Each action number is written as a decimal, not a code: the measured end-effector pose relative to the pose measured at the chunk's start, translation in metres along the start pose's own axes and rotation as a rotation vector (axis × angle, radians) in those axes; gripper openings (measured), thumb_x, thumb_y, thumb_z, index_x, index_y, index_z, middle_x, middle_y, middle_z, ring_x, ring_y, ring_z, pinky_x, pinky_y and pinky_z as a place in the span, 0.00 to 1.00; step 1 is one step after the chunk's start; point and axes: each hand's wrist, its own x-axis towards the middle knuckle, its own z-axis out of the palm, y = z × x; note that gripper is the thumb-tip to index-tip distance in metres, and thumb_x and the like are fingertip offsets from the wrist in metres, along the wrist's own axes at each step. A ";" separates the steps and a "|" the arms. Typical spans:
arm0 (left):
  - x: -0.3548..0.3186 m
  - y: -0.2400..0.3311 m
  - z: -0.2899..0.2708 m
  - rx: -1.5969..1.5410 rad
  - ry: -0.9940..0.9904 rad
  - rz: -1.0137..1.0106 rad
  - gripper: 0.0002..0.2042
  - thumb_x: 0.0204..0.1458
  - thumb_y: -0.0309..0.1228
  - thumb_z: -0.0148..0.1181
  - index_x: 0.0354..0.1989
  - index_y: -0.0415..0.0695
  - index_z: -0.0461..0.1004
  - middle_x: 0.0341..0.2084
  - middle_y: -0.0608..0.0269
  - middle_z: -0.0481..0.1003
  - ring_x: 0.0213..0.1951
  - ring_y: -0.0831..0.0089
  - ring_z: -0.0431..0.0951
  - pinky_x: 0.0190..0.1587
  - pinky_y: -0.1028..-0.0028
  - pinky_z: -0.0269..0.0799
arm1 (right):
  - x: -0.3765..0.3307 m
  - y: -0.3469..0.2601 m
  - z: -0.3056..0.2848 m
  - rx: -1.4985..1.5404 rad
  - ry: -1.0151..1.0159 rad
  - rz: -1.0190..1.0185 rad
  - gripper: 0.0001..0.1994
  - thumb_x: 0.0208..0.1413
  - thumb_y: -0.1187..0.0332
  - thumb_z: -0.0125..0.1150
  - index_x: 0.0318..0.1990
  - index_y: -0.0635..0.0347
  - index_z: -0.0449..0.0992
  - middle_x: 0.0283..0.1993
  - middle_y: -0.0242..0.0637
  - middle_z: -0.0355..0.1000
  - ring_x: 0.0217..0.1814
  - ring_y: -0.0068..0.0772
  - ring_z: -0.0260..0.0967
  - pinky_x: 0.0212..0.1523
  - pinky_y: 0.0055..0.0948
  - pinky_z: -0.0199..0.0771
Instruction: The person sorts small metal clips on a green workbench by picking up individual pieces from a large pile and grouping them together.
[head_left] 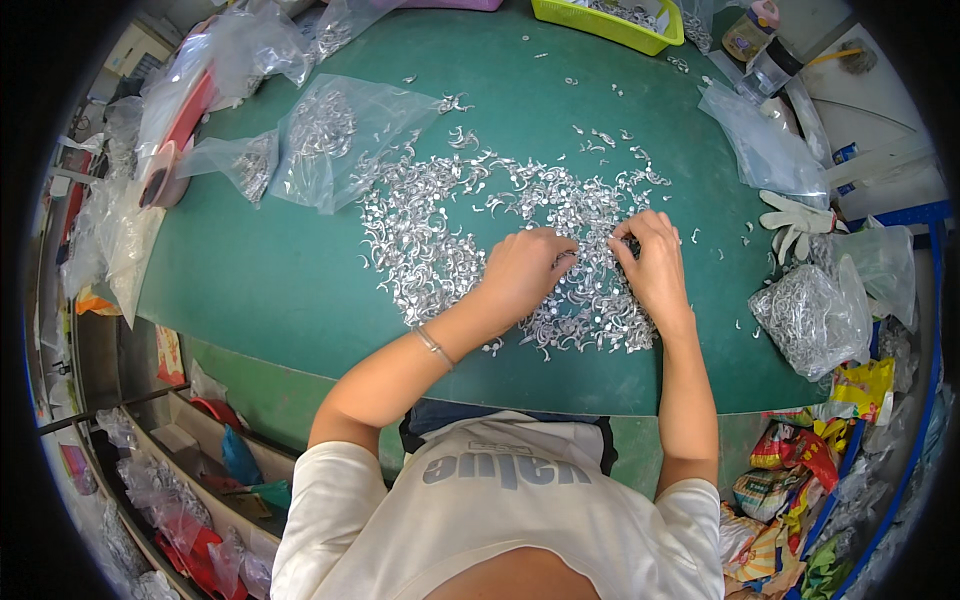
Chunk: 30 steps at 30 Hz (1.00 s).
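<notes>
While both hands work in the spread of small silvery metal parts (480,230) at the middle of the green table (260,280), the left hand (525,268) is curled shut on a few pieces and the right hand (650,262) pinches some at its fingertips. Bare green lies left of the heap, toward the near edge. Clear bags of parts (335,140) crowd the far left; another full bag (812,318) sits at the right edge.

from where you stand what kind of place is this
Probably a small workshop sorting bench: a green table spread with small silvery metal parts, clear bags of them, and both hands picking through the heap.
</notes>
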 end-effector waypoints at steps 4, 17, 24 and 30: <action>-0.001 0.003 -0.002 0.166 -0.037 0.061 0.06 0.47 0.30 0.57 0.32 0.45 0.77 0.25 0.58 0.73 0.26 0.54 0.74 0.27 0.62 0.68 | 0.002 0.008 -0.005 0.306 -0.030 0.199 0.04 0.45 0.75 0.61 0.29 0.63 0.73 0.26 0.34 0.71 0.29 0.31 0.66 0.33 0.28 0.64; -0.004 -0.001 -0.001 0.141 -0.001 0.055 0.05 0.47 0.30 0.57 0.29 0.44 0.76 0.25 0.59 0.73 0.26 0.54 0.73 0.27 0.61 0.68 | 0.002 0.027 -0.027 0.567 -0.250 0.414 0.05 0.46 0.73 0.62 0.30 0.66 0.75 0.16 0.24 0.57 0.18 0.18 0.49 0.20 0.22 0.50; -0.006 -0.001 -0.004 0.096 -0.012 0.048 0.05 0.47 0.30 0.56 0.29 0.44 0.76 0.24 0.58 0.73 0.26 0.54 0.73 0.27 0.61 0.68 | -0.001 0.018 -0.025 0.181 -0.275 0.268 0.07 0.41 0.74 0.63 0.29 0.66 0.74 0.19 0.39 0.62 0.20 0.32 0.56 0.24 0.32 0.58; -0.009 0.002 0.003 0.221 -0.065 0.052 0.05 0.48 0.30 0.56 0.28 0.44 0.77 0.24 0.59 0.73 0.25 0.54 0.73 0.26 0.61 0.68 | -0.002 0.021 -0.015 0.212 -0.234 0.183 0.07 0.41 0.73 0.64 0.26 0.66 0.73 0.19 0.38 0.61 0.19 0.29 0.57 0.23 0.31 0.57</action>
